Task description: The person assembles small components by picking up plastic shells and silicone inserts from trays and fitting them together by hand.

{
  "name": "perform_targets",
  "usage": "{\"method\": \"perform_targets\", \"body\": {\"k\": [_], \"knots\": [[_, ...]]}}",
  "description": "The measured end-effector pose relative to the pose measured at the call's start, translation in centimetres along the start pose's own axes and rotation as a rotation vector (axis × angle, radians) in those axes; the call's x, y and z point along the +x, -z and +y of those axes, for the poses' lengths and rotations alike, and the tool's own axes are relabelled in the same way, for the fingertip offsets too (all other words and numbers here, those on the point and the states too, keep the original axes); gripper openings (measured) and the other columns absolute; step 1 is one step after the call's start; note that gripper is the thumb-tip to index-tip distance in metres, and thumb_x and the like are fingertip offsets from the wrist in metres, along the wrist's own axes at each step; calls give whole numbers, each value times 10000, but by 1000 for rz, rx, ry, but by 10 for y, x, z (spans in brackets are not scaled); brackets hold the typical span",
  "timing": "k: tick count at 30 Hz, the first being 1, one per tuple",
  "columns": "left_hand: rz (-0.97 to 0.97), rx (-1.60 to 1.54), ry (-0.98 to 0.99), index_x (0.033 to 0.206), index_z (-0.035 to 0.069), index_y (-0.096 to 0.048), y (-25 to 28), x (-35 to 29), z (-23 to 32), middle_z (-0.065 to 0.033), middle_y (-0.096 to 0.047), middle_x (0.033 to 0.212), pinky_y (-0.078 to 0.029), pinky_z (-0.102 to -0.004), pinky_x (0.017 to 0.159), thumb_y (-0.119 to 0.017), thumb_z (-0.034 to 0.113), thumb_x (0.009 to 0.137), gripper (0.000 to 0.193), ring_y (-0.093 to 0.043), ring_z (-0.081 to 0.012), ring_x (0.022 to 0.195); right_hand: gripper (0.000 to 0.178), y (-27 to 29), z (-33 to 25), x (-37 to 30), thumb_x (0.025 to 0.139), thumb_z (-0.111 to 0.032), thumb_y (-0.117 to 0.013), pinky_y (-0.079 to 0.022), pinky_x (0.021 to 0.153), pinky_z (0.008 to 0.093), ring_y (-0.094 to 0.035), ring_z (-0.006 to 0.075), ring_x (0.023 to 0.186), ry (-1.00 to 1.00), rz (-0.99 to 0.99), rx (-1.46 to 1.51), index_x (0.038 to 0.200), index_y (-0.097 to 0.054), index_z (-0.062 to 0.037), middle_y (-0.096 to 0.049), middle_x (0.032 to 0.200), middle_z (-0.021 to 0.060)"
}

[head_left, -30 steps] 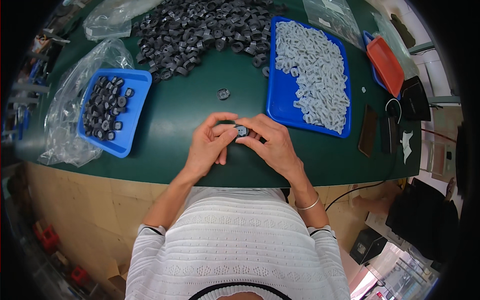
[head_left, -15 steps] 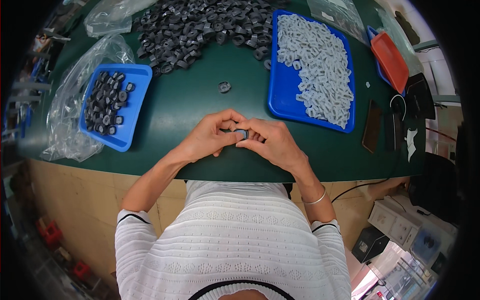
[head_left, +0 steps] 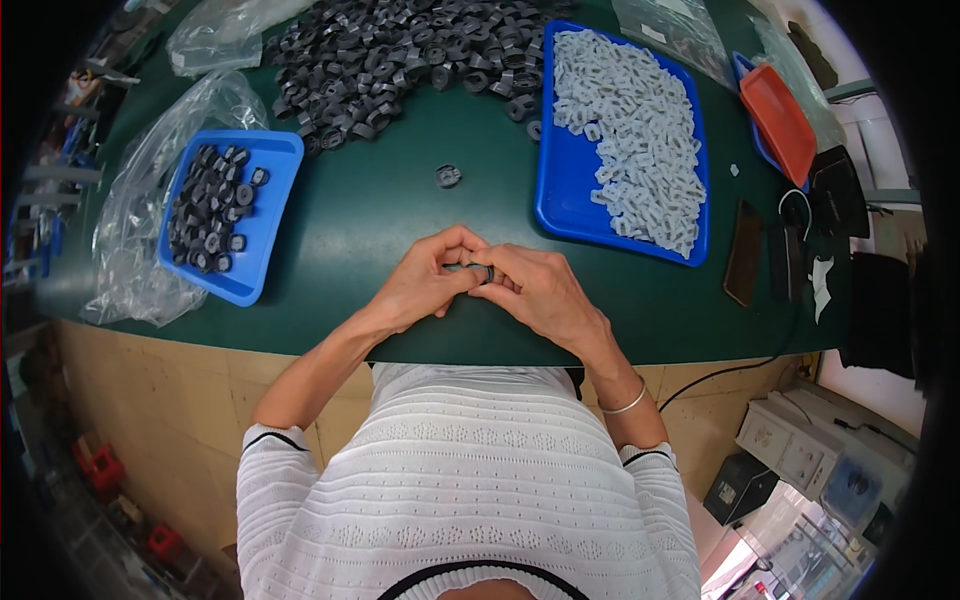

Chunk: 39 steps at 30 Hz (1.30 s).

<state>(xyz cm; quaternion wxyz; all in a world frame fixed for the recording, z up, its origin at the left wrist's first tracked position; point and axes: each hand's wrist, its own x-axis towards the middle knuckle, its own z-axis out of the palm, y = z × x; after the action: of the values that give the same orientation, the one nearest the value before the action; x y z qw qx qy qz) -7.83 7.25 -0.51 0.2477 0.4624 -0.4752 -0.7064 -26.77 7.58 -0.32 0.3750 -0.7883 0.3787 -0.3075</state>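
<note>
Near the table's front edge my left hand (head_left: 425,281) and my right hand (head_left: 537,287) meet, both closed on one small dark ring-shaped plastic part (head_left: 487,273). Fingers and thumbs cover most of it. Beyond them a single dark grey ring-shaped part (head_left: 448,176) lies alone on the green table (head_left: 380,200). To the left, a light blue tray (head_left: 270,190) holds several dark parts. A darker blue tray (head_left: 565,180) on the right carries a heap of small whitish plastic pieces (head_left: 640,140).
A big pile of dark ring-shaped parts (head_left: 400,60) spreads along the far side. Clear plastic bags (head_left: 130,230) lie at the left. A phone (head_left: 743,252), a red tray (head_left: 778,125) and a black box-like device (head_left: 838,195) are at the right. One whitish piece (head_left: 735,170) lies beside the blue tray.
Both hands have shifted very slightly, still pressed together around the same part, which now shows less between the fingers. The trays and the pile stay as they were.
</note>
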Motion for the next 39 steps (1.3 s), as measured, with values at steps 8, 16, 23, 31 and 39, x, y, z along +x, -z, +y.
{"method": "perform_targets", "body": {"k": [8,16,23,31,39], "knots": [[-14,-131,-1,1067,55,-571,0,-2,-8,1,-616,783,-292,-167,394,-575,98,918,155,-399,-18,456,290,-4,0,0,739,-43,-774,-435,507,290,-557,146,566,-1,31,-2,1007,-664,-36,-600,696,64],[110,-390,-62,992,45,-548,-5,-11,-18,-65,-644,739,-266,-170,373,-466,250,1021,222,-378,-30,407,360,-3,6,11,1004,-288,-503,-459,496,234,-541,94,541,-488,-146,561,879,-658,11,-583,648,26],[222,-399,-71,939,35,-560,-7,-6,-19,-73,-655,713,-293,-169,364,-503,250,1008,233,-408,-32,409,131,-14,-5,16,823,-69,-680,-506,538,289,-657,154,608,-356,187,218,924,-642,6,-681,738,121],[280,-320,-199,942,31,-563,-16,1,-27,-51,-624,676,-298,-164,372,-516,223,1003,207,-421,-29,418,172,-21,-7,16,749,-62,-707,-493,497,305,-631,187,541,-267,315,16,868,-589,-25,-620,663,81],[107,-814,-186,955,60,-531,21,-1,-19,-57,-545,721,-282,-203,389,-447,275,1012,238,-412,-88,485,249,44,13,27,866,-90,-647,-489,717,272,-620,155,776,-174,308,-93,1104,-667,-19,-675,879,92]]}}
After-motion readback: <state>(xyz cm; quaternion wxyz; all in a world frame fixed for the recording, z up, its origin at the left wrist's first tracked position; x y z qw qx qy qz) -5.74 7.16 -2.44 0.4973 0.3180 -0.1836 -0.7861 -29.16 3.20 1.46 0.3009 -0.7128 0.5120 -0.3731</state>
